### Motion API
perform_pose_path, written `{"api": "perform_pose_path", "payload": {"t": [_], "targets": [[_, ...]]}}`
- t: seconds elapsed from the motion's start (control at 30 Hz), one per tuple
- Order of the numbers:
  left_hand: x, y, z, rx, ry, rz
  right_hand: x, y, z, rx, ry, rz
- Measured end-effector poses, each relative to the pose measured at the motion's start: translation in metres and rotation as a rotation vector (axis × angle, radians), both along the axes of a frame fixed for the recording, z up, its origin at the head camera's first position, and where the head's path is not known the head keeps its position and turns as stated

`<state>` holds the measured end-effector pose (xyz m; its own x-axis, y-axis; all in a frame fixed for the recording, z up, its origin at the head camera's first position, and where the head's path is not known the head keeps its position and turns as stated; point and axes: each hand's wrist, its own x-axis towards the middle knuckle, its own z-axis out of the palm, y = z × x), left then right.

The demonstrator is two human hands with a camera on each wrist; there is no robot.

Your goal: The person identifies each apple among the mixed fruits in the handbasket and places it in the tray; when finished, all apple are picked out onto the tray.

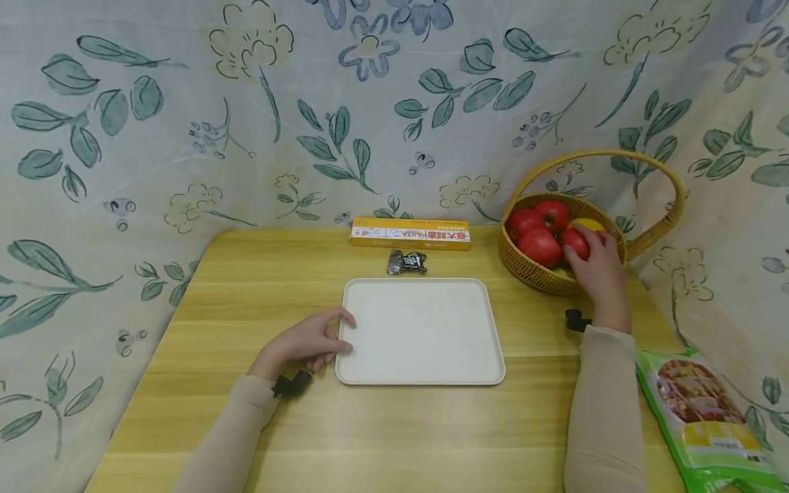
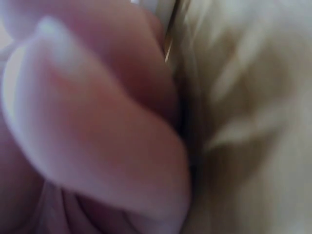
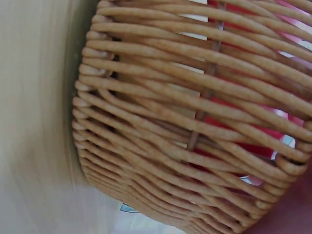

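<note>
A white rectangular tray [image 1: 420, 331] lies on the wooden table. My left hand [image 1: 302, 342] is at its left edge, thumb and index finger over the rim and the other fingers curled outside it. In the left wrist view, blurred fingers [image 2: 97, 126] fill the left side, close to the table. At the back right stands a wicker basket [image 1: 536, 275] with a tall handle, holding several red apples [image 1: 539, 247] and a yellow fruit [image 1: 587, 224]. Reaching over its rim, my right hand [image 1: 600, 270] grips a red apple [image 1: 575, 242]. The right wrist view shows the basket's woven side [image 3: 185, 112].
Behind the tray lie a small black packet [image 1: 407, 261] and a yellow pasta box [image 1: 410, 234]. A green food bag [image 1: 709, 424] lies to the right of my right forearm. Floral cloth [image 1: 370, 103] hangs along the table's back and sides.
</note>
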<state>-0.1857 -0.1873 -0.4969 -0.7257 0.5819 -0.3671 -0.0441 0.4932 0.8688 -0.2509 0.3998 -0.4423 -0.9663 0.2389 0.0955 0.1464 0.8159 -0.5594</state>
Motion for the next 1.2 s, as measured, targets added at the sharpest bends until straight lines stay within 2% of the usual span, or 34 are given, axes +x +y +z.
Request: {"api": "perform_pose_path", "payload": {"t": [0.33,0.7,0.83,0.97,1.2], "targets": [[-0.0017,0.0004,-0.0016,0.007,0.009,-0.007,0.002,0.0008,0.0015,-0.032,-0.01,-0.005],[-0.0005,0.0004,-0.0008,0.005,0.01,-0.007,0.0043,0.0012,0.0042,-0.086,0.024,-0.011],[0.0001,0.0002,-0.0013,0.006,0.009,-0.009,0.0061,0.0011,0.0037,-0.103,0.083,-0.009],[0.0,-0.0001,-0.0012,0.009,0.006,-0.009,0.0065,0.0026,0.0033,-0.164,0.135,-0.027],[-0.0008,-0.0004,-0.0031,0.014,0.003,-0.008,0.0081,0.0021,0.0084,-0.284,0.129,-0.083]]}}
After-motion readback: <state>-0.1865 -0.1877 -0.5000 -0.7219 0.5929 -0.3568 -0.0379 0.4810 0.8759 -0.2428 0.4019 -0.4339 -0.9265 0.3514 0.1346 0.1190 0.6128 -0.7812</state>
